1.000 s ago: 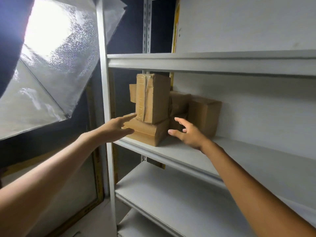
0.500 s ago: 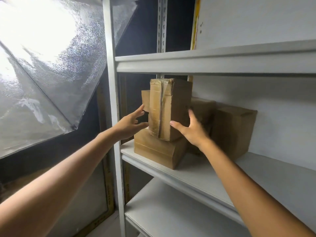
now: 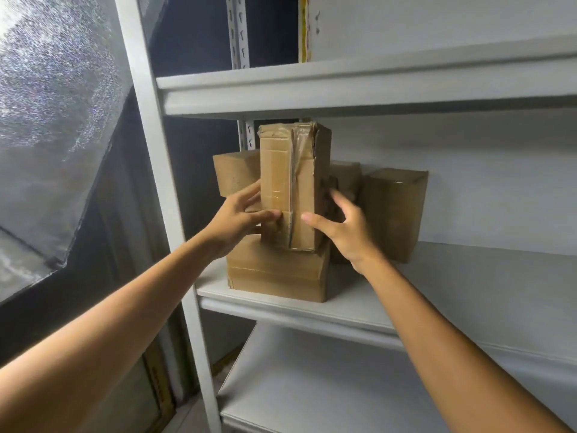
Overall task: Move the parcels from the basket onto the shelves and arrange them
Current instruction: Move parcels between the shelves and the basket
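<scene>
Gripping the tall box [image 3: 281, 182] from both sides, you have it upright on top of the flat box [image 3: 274, 273] at the left front of the middle shelf [image 3: 437, 292]. Your left hand [image 3: 240, 217] wraps the near left corner, fingers along the side and thumb across the taped front. Your right hand [image 3: 343, 232] clasps the other corner, thumb on the front and fingers curled round the right side. So both hands grasp that one box, and it seems to bear on the flat box beneath, though its lower right edge is hidden behind your right hand.

As for progress, five parcels are on this shelf: the two you are stacking, a small box [image 3: 234, 173] behind on the left, a crumpled box [image 3: 345, 176] behind on the right, and a square box [image 3: 393, 214] just beside that one, against the wall. They crowd the left end; the rest of the middle shelf and what shows of the bottom shelf [image 3: 327, 385] hold nothing. The basket is out of view, so you cannot tell how many parcels remain. Judging by this, you are early to midway, with squaring this stack as the step in hand.
</scene>
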Tool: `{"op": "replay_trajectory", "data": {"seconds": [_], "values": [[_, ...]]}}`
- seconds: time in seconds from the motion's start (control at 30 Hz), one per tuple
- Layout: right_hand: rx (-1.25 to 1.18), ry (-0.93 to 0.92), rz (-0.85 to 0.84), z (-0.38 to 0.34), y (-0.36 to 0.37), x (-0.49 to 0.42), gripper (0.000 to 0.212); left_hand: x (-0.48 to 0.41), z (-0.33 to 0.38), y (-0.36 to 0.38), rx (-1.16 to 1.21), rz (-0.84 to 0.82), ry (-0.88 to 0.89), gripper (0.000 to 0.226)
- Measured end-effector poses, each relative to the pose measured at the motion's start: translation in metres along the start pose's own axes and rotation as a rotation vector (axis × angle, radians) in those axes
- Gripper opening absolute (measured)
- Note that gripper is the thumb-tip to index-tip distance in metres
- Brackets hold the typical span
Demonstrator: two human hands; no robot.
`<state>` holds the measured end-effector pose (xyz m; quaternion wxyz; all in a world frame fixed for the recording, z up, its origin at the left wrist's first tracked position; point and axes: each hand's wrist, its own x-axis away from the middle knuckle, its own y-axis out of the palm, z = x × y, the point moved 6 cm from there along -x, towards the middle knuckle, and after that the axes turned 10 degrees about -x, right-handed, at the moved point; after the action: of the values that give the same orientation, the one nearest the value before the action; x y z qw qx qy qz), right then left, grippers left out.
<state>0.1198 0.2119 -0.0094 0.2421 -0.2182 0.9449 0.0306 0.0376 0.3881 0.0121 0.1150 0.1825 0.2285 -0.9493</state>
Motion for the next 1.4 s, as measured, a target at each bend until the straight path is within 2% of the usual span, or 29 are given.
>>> {"op": "replay_trajectory", "data": {"seconds": [0.23,0.33,0.43,0.63,0.83,1.1,1.27,1.4], "values": [[-0.041,-0.010,0.013,-0.004,-0.047,0.015,0.078,0.009,0.026,0.044,-0.070,0.012,0.079,0.075],[-0.082,-0.005,0.001,-0.008,-0.080,0.029,0.044,0.007,0.042,0.078,-0.090,0.028,0.126,0.076],[-0.135,-0.003,0.034,-0.012,-0.121,0.047,0.031,0.002,0.062,0.117,-0.138,-0.030,0.141,0.085],[-0.084,0.065,0.026,-0.027,-0.215,0.092,0.054,0.005,0.094,0.219,-0.027,-0.196,0.175,0.069],[-0.007,0.113,0.260,-0.035,-0.324,0.165,0.055,0.011,0.124,0.337,0.072,-0.354,0.192,0.081],[0.245,0.091,0.598,-0.058,-0.444,0.256,0.056,0.024,0.166,0.504,0.162,-0.398,0.242,0.082],[0.398,0.090,0.801,-0.075,-0.501,0.312,0.085,0.042,0.205,0.597,0.253,-0.518,0.359,0.077],[0.537,0.092,0.953,-0.088,-0.539,0.353,0.100,0.059,0.231,0.660,0.384,-0.759,0.443,0.081]]}}
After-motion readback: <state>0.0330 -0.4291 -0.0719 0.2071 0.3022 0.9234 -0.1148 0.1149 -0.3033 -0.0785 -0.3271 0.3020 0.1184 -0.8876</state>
